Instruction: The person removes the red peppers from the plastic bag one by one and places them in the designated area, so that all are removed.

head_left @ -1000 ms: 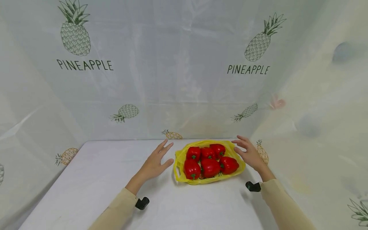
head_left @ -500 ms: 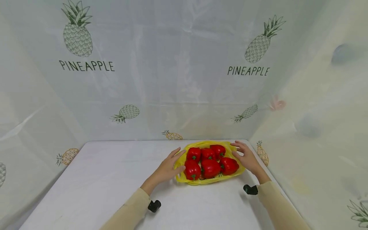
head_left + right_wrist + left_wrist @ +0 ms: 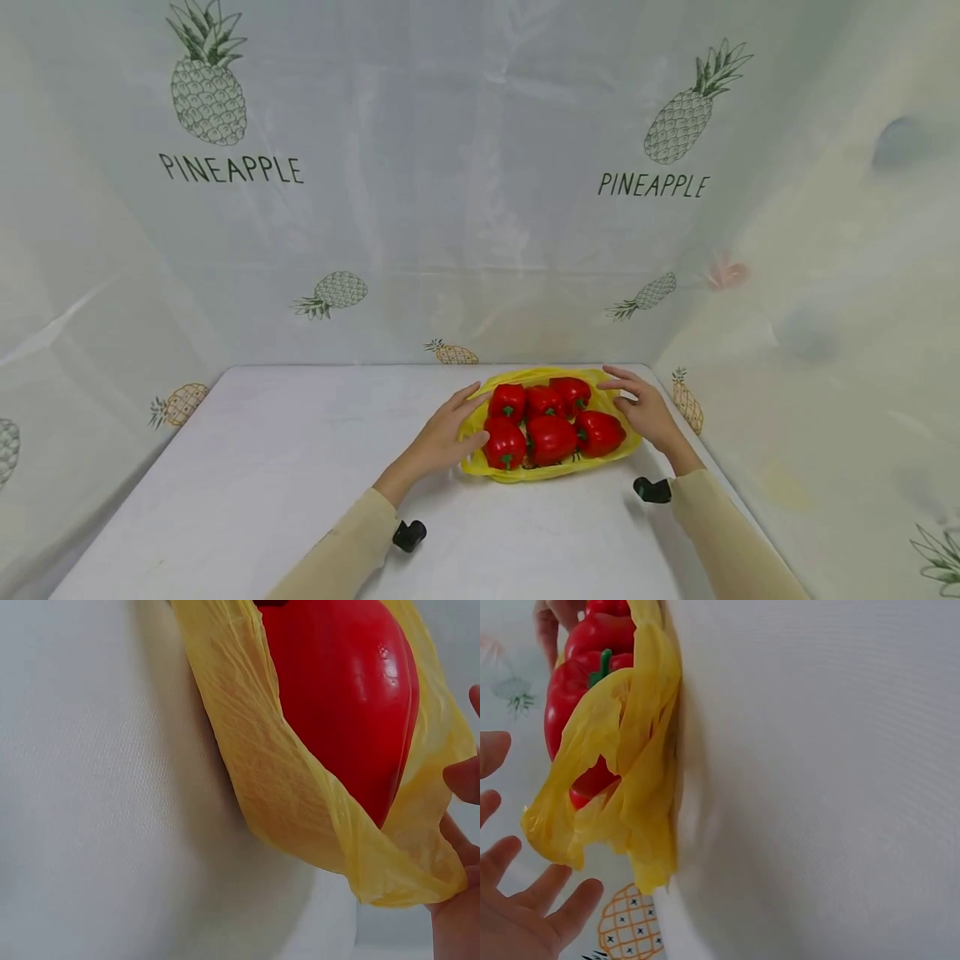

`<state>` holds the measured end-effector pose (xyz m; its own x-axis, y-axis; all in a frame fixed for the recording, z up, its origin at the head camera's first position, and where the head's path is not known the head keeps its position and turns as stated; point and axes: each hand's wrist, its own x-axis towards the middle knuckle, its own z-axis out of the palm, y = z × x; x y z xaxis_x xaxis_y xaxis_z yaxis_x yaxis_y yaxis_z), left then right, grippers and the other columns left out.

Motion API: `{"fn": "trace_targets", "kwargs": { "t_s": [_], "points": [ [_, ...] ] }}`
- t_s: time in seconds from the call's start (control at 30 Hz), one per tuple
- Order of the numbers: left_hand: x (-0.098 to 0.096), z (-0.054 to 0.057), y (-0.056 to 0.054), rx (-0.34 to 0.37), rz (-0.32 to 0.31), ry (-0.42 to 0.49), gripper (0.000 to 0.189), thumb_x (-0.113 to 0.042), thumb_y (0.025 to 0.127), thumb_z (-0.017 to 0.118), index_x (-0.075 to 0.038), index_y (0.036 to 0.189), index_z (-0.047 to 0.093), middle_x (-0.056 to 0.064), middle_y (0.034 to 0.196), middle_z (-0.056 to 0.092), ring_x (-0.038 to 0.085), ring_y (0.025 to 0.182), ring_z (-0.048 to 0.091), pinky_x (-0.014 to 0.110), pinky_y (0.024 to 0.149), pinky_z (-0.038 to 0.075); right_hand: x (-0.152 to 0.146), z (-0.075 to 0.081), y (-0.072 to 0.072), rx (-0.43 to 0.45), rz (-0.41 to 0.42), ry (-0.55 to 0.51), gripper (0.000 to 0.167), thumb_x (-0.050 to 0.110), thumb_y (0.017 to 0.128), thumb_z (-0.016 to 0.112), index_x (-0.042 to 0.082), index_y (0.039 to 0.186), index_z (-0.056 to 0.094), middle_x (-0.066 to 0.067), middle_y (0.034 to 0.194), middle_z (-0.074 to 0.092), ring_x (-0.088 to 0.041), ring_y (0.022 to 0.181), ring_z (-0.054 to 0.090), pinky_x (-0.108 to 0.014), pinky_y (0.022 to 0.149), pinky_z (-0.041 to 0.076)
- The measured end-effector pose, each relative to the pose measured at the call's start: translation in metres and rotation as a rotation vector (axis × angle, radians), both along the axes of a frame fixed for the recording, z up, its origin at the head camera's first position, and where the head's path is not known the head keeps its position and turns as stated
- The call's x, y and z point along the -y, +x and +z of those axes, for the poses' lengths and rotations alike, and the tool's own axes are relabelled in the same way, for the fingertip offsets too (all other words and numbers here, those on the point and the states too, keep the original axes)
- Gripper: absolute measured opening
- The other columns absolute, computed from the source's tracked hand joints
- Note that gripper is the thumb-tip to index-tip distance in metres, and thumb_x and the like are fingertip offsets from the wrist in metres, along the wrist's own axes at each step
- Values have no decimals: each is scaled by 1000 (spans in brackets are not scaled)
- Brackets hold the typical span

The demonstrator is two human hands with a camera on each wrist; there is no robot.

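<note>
A crumpled yellow plastic bag [image 3: 551, 473], its mouth spread wide, lies on the table with several shiny red bell peppers [image 3: 552, 439] in two rows inside. My left hand [image 3: 438, 437] is at the bag's left side, fingers spread and apart from the thumb; the left wrist view has its fingers [image 3: 574, 907] just by the loose bag edge. At the right side is my right hand [image 3: 648, 412], fingers relaxed over the rim. In the right wrist view its thumb [image 3: 463, 780] is beside the bag and the plastic brushes the base of the hand. One red pepper [image 3: 345, 690] fills the bag there.
The white table [image 3: 300, 467] ends at a back edge against a hanging sheet [image 3: 450, 208] printed with pineapples. Similar sheeting [image 3: 840, 400] runs close along the right side. A small black camera [image 3: 409, 535] sits on the left wrist, another [image 3: 652, 490] on the right.
My left hand has moved right from beside the bag to its left rim, overlapping it. My right hand has shifted slightly inward and lower at the right rim. The peppers have stayed put.
</note>
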<state>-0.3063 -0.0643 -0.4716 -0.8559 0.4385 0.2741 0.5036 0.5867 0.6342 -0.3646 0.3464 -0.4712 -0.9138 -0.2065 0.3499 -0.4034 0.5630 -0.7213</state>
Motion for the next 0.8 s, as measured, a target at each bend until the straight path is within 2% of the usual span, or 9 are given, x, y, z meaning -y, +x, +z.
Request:
{"fn": "trace_targets", "kwargs": {
  "t_s": [0.3,0.43,0.57,0.8],
  "points": [
    [-9,-1,-3,-73,-19,-44,61,-27,103,68,-24,160,49,4,174,28,37,154,35,66,117,41,0,1,-1,10,-7,-10,40,-16,100,54,3,127,75,-17,161,50,-46,145,47,-52,106,47],
    [-11,3,-1,-127,-5,-73,58,-27,103,69,-22,158,52,5,173,31,34,152,37,62,118,41,0,6,-2,14,8,12,39,-15,100,54,4,127,76,-16,162,49,-46,147,45,-45,107,50],
    [-14,9,2,-141,-18,-68,56,-25,103,69,-20,156,55,6,172,34,33,152,37,60,118,42,-2,9,-3,37,19,55,37,-12,101,57,6,128,76,-15,162,48,-46,149,42,-36,105,55],
    [-23,9,0,-140,-79,-79,52,-21,102,70,-20,152,59,8,168,41,34,150,39,57,116,46,-8,4,-6,93,1,63,38,-11,101,57,8,129,76,-16,163,47,-48,148,41,-47,105,55]
  ]
}}
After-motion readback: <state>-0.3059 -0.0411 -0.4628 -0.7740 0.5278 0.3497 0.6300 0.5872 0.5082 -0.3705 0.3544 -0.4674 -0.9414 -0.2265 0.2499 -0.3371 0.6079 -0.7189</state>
